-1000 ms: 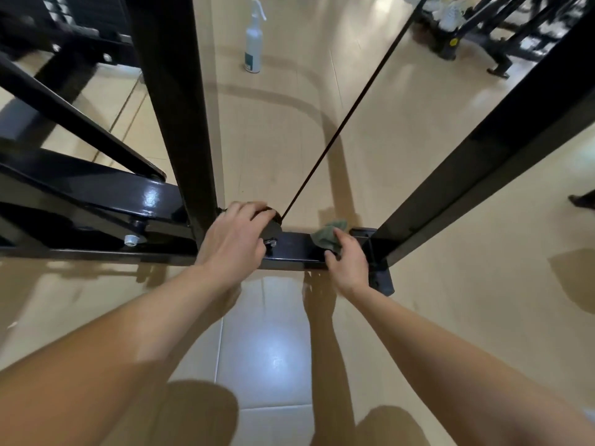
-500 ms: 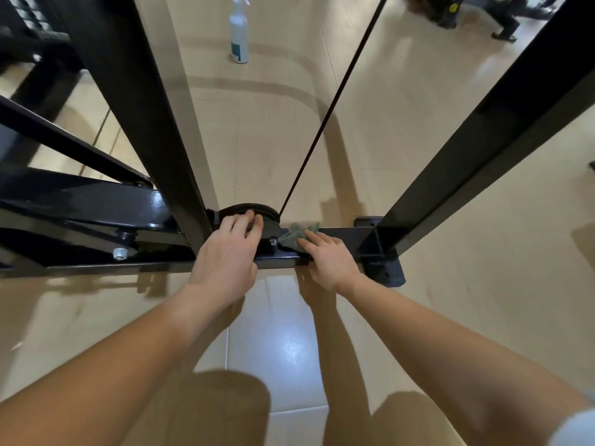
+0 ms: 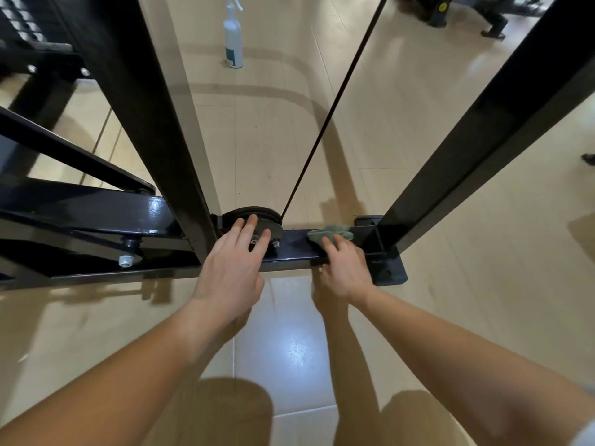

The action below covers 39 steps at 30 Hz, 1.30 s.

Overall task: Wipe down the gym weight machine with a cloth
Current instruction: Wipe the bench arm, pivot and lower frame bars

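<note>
Glossy beige floor tiles point(image 3: 289, 333) run under a black weight machine, seen from the head camera looking down past both forearms.

The left grip point(image 3: 230, 272) lies spread, its fingers straight on the face of the pulley point(image 3: 260, 217), pinching nothing. A cable point(image 3: 322, 140) rises from the pulley's far edge, just beyond those fingertips.

The right grip point(image 3: 346, 268) rests on the base bar point(image 3: 296, 247). Its fingers look nearly straight and press the green cloth point(image 3: 330, 233) flat against the bar's top. The view is blurred there, so I cannot tell whether the thumb hooks a fold. The cloth sticks out past the fingertips, close to the upright point(image 3: 467, 149) on that grip's outer side. Bare bar separates the two grips.

A spray bottle point(image 3: 233, 37) stands on the floor well beyond both grips.

The cloth looks soft, light and limp, so it will likely bunch. Palm pressure over its middle should keep it spread better than a fingertip hold.

The machine looks like rigid, heavy painted steel, slick under the cloth, and it needs no holding. The pulley may turn if rubbed, so a steadying grip on its face seems wise. The small bolts point(image 3: 276, 243) beside the left fingertips could snag the cloth.
</note>
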{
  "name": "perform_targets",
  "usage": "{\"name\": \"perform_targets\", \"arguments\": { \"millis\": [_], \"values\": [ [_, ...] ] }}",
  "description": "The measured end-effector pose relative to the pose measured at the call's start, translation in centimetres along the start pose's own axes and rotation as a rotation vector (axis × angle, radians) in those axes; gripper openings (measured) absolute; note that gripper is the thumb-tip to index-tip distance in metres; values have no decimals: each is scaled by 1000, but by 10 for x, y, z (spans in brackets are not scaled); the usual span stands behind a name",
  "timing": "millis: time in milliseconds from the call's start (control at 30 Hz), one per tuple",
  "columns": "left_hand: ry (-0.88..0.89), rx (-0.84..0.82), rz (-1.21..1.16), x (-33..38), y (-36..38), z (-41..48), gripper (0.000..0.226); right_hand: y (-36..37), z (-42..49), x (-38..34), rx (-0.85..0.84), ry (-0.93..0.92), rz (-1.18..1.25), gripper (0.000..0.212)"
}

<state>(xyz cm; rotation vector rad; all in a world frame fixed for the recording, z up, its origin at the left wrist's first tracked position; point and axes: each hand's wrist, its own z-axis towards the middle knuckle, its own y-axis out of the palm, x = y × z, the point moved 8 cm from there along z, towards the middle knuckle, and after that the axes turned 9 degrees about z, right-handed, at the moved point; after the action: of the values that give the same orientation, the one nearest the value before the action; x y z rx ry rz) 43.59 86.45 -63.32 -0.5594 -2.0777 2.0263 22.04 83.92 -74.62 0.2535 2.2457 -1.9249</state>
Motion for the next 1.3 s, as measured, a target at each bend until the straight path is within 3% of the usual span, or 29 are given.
{"name": "perform_targets", "arguments": {
  "millis": [100,200,433,533,867,1100,1300],
  "values": [
    [0,-3,-28,0,-2,2,77,15,5,-34,-83,-172,-28,75],
    [-6,-5,-33,0,-3,3,76,17,11,-40,-111,-211,-101,73],
    [-5,0,-67,-4,1,6,75,-13,-2,51,-7,94,-95,50],
    [-9,14,-60,-6,0,5,74,-17,-1,70,9,139,-14,37],
    [-21,16,-42,-5,-2,6,73,-25,3,35,29,67,261,29],
    [43,-49,-53,-7,5,1,71,13,-2,-34,-22,87,463,50],
    [71,-49,-101,-12,6,1,69,4,-4,-12,134,225,450,28]
  ]
}}
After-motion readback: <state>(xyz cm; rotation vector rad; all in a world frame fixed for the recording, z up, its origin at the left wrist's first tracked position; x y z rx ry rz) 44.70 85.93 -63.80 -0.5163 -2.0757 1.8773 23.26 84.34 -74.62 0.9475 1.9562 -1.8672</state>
